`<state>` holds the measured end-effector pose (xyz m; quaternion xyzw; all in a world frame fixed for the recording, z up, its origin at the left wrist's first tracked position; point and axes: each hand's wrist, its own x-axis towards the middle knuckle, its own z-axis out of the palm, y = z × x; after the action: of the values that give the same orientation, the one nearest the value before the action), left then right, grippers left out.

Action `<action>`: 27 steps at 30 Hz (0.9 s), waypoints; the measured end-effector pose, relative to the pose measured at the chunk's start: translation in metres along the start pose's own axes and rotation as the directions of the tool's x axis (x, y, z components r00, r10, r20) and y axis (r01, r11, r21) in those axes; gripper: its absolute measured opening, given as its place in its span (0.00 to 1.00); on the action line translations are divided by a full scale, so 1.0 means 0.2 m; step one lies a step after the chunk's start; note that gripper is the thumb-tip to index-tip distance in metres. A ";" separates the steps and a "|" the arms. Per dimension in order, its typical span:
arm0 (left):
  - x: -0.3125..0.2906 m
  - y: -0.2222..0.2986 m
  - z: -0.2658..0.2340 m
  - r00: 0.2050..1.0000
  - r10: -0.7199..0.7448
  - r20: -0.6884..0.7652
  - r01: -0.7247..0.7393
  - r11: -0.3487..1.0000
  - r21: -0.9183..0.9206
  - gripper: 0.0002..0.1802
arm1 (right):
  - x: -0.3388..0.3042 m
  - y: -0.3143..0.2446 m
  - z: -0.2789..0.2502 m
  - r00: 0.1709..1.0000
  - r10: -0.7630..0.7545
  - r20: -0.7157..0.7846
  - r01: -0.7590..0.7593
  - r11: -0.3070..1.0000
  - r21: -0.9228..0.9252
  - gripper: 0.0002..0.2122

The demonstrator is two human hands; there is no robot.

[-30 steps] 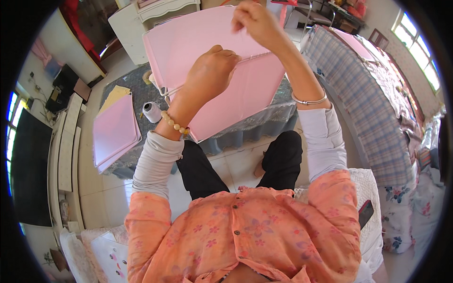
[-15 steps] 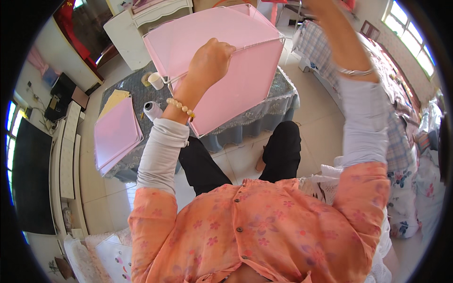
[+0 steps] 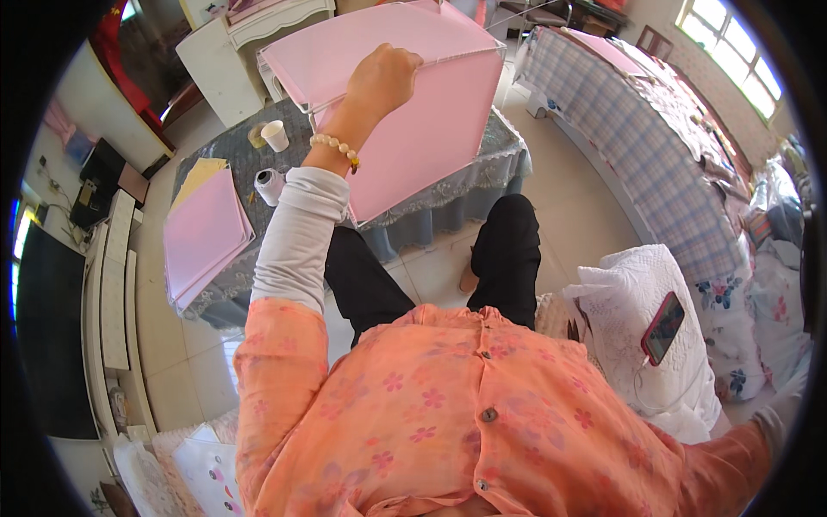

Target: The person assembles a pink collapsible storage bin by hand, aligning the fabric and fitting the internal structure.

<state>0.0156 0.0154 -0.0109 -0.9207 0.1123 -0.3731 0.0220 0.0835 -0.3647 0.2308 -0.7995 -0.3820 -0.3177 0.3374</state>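
Left hand (image 3: 383, 79) closed on the white edge between pink panels (image 3: 431, 138), propped on desk (image 3: 237, 138). Desk left side: pink sheets (image 3: 205, 237), spool (image 3: 269, 187), cup (image 3: 275, 135). Near right: phone (image 3: 664, 328) on white cushion (image 3: 633, 276), orange sleeve (image 3: 724, 461) stretched out. Far right: plaid cover (image 3: 624, 142). Left: TV (image 3: 56, 332).

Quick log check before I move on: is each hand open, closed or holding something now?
Left hand: closed at the upper edge of the pink panel; what it pinches is hidden.
Right hand: out of view, cannot be told.
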 end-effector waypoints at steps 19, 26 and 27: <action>-0.02 0.00 -0.06 1.000 -0.007 0.027 0.012 0.984 -0.179 0.12 | -0.67 0.10 0.56 0.964 0.125 0.236 -0.251 0.720 0.647 0.11; -0.02 0.01 -0.07 1.000 -0.002 0.008 0.003 0.985 -0.174 0.10 | -0.74 0.00 1.53 0.916 0.231 0.328 -0.401 0.557 0.728 0.07; -0.02 0.02 -0.08 1.000 -0.001 0.005 0.002 0.984 -0.177 0.10 | -0.73 -0.02 1.59 0.915 0.244 0.321 -0.404 0.563 0.721 0.07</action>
<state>0.0018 0.0133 -0.0029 -0.9201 0.1441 -0.3593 -0.0596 0.0863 -0.1722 -0.0617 -0.6577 -0.3563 0.0211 0.6634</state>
